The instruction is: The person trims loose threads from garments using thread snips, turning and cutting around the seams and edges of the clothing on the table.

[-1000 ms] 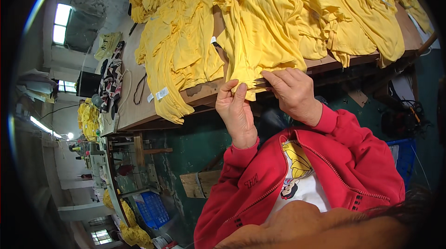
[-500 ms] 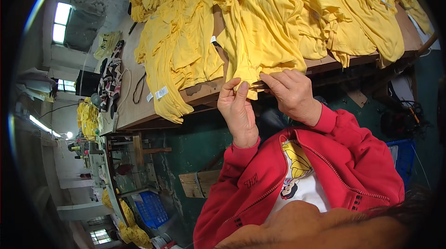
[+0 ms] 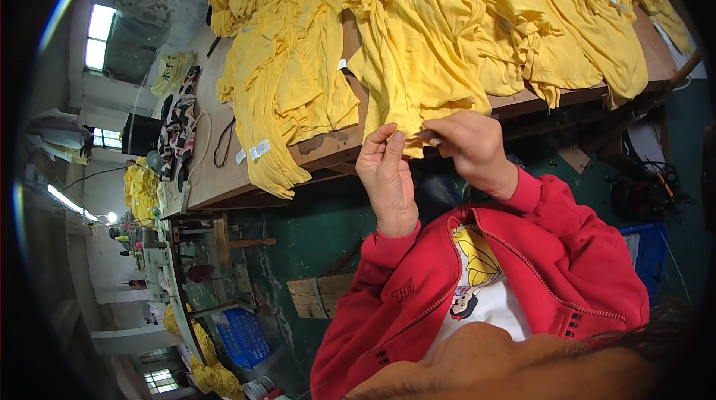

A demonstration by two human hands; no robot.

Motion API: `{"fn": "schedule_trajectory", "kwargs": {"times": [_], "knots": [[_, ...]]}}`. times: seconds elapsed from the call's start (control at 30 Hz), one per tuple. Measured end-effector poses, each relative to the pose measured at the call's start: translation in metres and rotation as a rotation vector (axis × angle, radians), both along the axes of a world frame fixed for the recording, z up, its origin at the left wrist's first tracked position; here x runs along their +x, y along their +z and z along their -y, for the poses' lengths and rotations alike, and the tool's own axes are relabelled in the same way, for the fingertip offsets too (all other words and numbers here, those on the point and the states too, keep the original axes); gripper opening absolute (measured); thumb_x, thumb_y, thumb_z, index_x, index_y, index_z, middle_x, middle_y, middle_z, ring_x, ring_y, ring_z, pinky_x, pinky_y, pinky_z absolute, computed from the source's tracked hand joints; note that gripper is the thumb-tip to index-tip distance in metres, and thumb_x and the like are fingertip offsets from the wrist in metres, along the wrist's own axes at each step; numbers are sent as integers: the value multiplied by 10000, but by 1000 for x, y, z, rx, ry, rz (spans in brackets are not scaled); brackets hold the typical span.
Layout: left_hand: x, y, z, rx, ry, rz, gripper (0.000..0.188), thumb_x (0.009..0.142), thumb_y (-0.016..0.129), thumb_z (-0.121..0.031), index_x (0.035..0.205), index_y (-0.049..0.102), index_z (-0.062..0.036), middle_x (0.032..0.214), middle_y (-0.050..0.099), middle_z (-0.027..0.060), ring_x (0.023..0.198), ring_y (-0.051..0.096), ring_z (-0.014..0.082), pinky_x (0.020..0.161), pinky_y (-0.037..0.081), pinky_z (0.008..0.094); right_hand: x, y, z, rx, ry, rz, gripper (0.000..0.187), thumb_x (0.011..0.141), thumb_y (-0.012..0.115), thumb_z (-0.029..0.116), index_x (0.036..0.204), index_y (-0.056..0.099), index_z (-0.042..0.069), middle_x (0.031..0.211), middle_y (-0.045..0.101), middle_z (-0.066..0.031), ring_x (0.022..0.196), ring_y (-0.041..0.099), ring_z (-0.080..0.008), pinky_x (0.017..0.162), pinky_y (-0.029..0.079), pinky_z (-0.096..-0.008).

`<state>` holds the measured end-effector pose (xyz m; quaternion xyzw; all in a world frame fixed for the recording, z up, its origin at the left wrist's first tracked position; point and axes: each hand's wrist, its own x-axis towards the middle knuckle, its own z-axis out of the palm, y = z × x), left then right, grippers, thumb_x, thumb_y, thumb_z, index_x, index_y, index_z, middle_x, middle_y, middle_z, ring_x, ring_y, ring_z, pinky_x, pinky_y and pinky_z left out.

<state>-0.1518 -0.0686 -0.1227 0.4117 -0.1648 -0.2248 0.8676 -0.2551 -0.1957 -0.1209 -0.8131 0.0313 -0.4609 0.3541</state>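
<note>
The left hand (image 3: pixel 388 180) has a closed grip, thumb and fingertips pinching the lower edge of a creased yellow knit garment (image 3: pixel 421 57). Just right of that grip, the right hand (image 3: pixel 475 150) has its fingers drawn together on a small dark tool (image 3: pixel 427 134) (mostly hidden, so its full shape cannot be told), the visible end near the pinched edge. Beyond the grip, the garment spreads over the brown wooden tabletop (image 3: pixel 209 193), its near end reaching past the front edge. Left of the grip lies a rumpled yellow garment stack (image 3: pixel 291 72) with a white rectangular label (image 3: pixel 259 149) near its lower end.
</note>
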Motion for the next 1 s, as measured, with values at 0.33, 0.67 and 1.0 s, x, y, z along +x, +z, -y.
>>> {"fn": "schedule_trajectory", "kwargs": {"times": [0.33, 0.67, 1.0], "knots": [[4, 4, 0, -23, -15, -93, 157, 907, 650, 10, 1063, 631, 13, 1033, 672, 109, 958, 647, 168, 906, 512, 299, 0, -2, 9, -176, -105, 33, 405, 653, 726, -1, 1050, 661, 46, 868, 660, -88, 733, 641, -261, 619, 508, -366], [2, 0, 2, -16, -48, -99, 160, 906, 647, 17, 1064, 630, 14, 1033, 670, 105, 957, 645, 162, 902, 514, 298, 3, 0, 6, -315, -148, 49, 463, 636, 732, 53, 1090, 644, 35, 869, 655, -81, 688, 619, -250, 589, 479, -348], [3, -5, 3, -16, -53, -78, 170, 895, 653, 30, 1064, 628, 17, 1037, 663, 116, 956, 645, 179, 899, 525, 312, 3, 0, 6, -349, -180, 57, 474, 610, 724, 48, 1078, 648, 34, 858, 651, -75, 668, 610, -237, 571, 473, -341]]}}
